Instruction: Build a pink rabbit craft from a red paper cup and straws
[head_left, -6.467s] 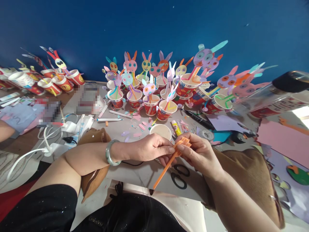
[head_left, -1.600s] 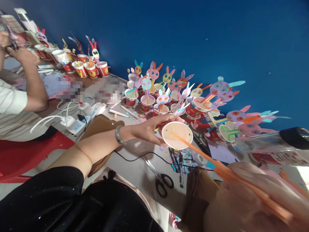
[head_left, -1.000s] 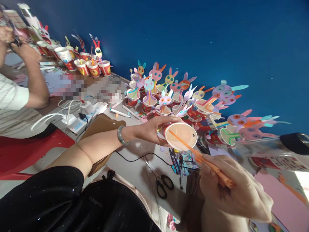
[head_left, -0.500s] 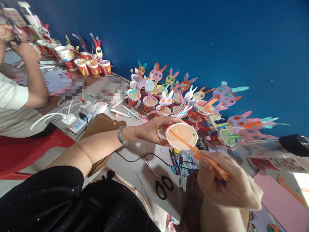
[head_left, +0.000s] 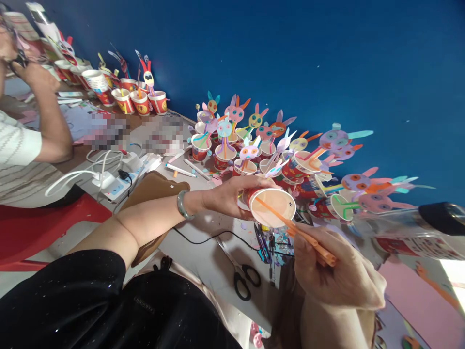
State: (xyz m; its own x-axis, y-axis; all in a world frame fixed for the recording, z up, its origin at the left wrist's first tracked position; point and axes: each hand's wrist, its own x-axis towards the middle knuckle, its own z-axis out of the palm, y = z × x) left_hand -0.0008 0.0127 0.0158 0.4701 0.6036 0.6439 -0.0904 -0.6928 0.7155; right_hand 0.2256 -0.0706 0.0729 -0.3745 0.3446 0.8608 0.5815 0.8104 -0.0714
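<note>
orange folded strips (head_left: 292, 227) are slanting into the mouth of the paper cup (head_left: 281, 209); whether the end is touching the wall or the bottom, we cannot tell. we are grasping the cup from outside with our left hand (head_left: 229, 196), tilting its opening toward us, and pinching the strips in our right hand (head_left: 343, 271). black-handled scissors (head_left: 240, 269) are lying on the table (head_left: 205, 254) nearer to us, and rabbit-headed cups (head_left: 224, 154) are standing behind, near the blue wall (head_left: 276, 53).
</note>
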